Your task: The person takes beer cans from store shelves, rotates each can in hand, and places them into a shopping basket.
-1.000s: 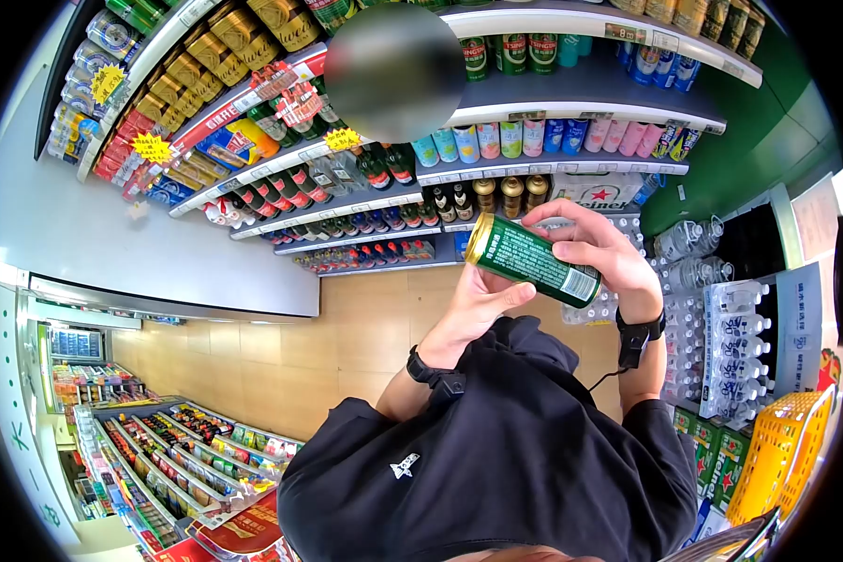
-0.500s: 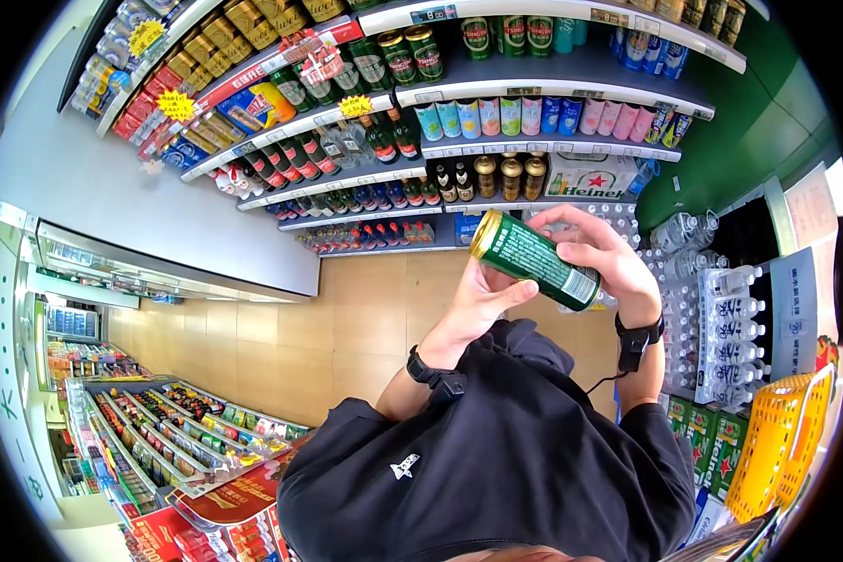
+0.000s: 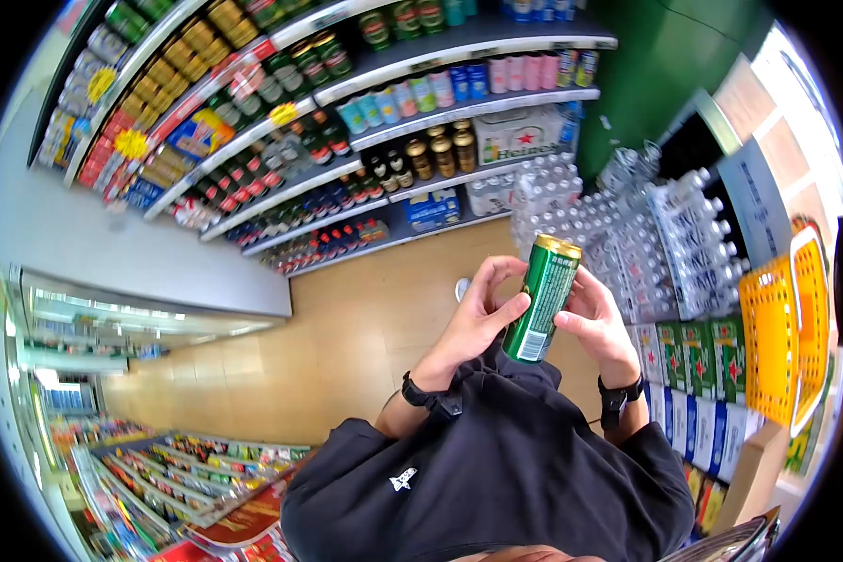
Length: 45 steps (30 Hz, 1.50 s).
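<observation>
A green beer can (image 3: 545, 298) with a gold top is held nearly upright in front of my chest, between both hands. Its side with small print and a barcode faces me. My left hand (image 3: 485, 314) grips the can from the left, thumb on the front and fingers behind. From the right, my right hand (image 3: 595, 318) holds it the same way, thumb pressed against the side. The fingertips behind the can are hidden.
Shelves (image 3: 468, 61) of cans and bottles run across the back. Shrink-wrapped water bottles (image 3: 688, 239) are stacked at the right, beside a yellow basket (image 3: 768, 337) and green beer cartons (image 3: 698, 356). A snack rack (image 3: 173, 478) stands at lower left, on a tan floor (image 3: 347, 337).
The can has been turned from lying slanted to nearly upright and lowered slightly. My right hand has moved down to its side. The view has swung to the right.
</observation>
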Tool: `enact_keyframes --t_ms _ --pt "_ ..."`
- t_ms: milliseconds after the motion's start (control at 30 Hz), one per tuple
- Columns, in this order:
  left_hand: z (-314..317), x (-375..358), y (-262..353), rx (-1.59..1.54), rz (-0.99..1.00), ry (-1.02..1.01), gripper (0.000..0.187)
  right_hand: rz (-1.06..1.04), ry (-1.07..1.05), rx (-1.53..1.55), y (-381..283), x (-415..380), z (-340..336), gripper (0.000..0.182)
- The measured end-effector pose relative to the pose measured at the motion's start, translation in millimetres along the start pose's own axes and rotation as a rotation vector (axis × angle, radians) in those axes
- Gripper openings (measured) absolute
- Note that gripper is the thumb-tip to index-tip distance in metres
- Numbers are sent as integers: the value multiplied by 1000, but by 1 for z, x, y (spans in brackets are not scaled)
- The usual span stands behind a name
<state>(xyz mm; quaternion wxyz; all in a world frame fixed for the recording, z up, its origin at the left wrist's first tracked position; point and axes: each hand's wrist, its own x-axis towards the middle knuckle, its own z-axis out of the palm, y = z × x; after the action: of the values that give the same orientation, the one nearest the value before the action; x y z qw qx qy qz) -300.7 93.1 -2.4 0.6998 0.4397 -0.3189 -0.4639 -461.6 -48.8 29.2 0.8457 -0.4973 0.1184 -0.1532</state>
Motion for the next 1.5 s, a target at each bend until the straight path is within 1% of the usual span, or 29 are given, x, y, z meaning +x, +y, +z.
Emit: enact_keyframes --t_ms 33,133,167,200,300,500,567,700,800,900,967,1033,1100,1133,1200,1233,1300,1367,1400,1433,1500 --pt "8 0 -3 2 -9 -47 48 -21 49 25 1 -15 -3 77" --pt "33 -3 -6 47 -153 -214 44 -89 182 37 -2 -62 -5 75" --pt "42 0 -9 50 -156 -268 44 -121 209 29 -2 -73 -11 74" --pt "55 -6 -4 51 -195 -294 45 -138 259 37 -4 -90 -8 74" --pt "78 -4 -17 -1 -254 -416 48 -182 358 56 -5 -127 -11 74" --pt "127 11 -33 -12 -351 -644 57 -303 506 60 -5 -185 -26 75" --pt "142 20 -39 3 -414 -716 60 -357 574 57 -4 -200 -34 75" --pt "189 31 -33 71 -468 -836 59 -474 737 98 -18 -237 -46 75" --pt "223 44 -46 81 -435 -930 50 -552 822 108 -37 -263 -61 73" --pt "261 62 -58 101 -447 -1036 47 -622 895 25 -65 -292 -80 70" --pt "288 74 -66 87 -455 -1077 45 -687 942 -40 -88 -311 -97 73" --pt "318 87 -74 67 -466 -1111 43 -714 991 -143 -123 -338 -114 76" --pt "342 101 -89 59 -470 -1100 38 -729 1091 -193 -154 -362 -133 79" --pt "357 107 -92 73 -443 -1119 37 -742 1108 -239 -172 -379 -147 80" --pt "379 122 -108 69 -429 -1135 38 -683 1243 -310 -201 -406 -175 78" --pt "392 127 -113 58 -414 -1137 38 -652 1256 -354 -230 -409 -181 75" --pt "413 138 -124 54 -401 -1143 39 -522 1261 -471 -260 -427 -214 73" --pt "432 145 -134 2 -363 -1147 39 -343 1328 -621 -286 -439 -244 74" --pt "440 149 -139 -3 -370 -1150 39 -256 1312 -661 -295 -445 -262 79" --pt "448 152 -140 5 -387 -1199 41 -164 1307 -707 -302 -454 -283 83" --pt "462 159 -144 25 -411 -1296 46 -30 1381 -677 -306 -461 -324 88"
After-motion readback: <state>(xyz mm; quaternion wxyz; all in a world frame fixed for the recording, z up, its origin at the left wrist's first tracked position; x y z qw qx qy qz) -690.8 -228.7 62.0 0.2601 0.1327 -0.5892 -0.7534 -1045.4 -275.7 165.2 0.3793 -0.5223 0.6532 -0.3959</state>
